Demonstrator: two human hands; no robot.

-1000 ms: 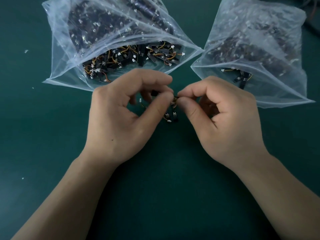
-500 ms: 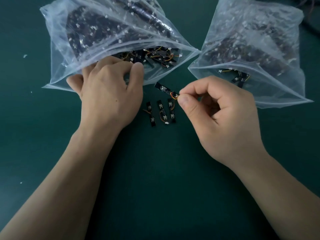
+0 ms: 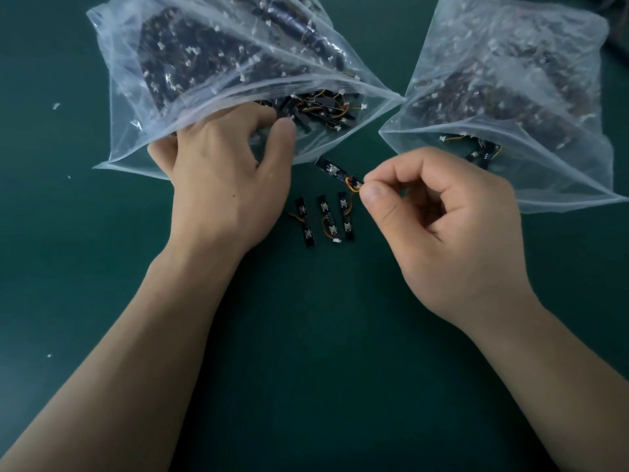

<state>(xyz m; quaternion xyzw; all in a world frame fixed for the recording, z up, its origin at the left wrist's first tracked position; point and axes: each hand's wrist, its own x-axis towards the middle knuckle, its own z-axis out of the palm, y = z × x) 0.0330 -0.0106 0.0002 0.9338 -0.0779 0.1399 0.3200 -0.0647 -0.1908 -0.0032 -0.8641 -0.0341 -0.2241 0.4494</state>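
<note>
The fingertips of the left hand (image 3: 224, 185) were lost inside the mouth of the left bag (image 3: 218, 63), veiled by cloudy plastic and a tangle of dark parts, so it could not be told whether they had hold of anything. Only the back of the hand and the thumb, lying across the bag's lower lip, showed plainly. The contents of that bag and of the right bag (image 3: 510, 80) read mostly as a dark mass flecked with white and orange wire, sharp only near the openings. Both bags were cut off by the top edge of the view. The right hand (image 3: 452, 233) was curled tight, with thumb and forefinger pinching one end of a black strip (image 3: 332, 168) at its orange wire loop and the other fingers folded toward the palm. The strip sat between the two hands, just beside the left bag's lower lip. Its long axis lay on a diagonal, the free end pointing up and left toward that bag and the pinched end down and right. Just below it, three strips (image 3: 327, 218) lay side by side on the green tabletop (image 3: 306, 335), close together, their long axes running roughly away from the person.
</note>
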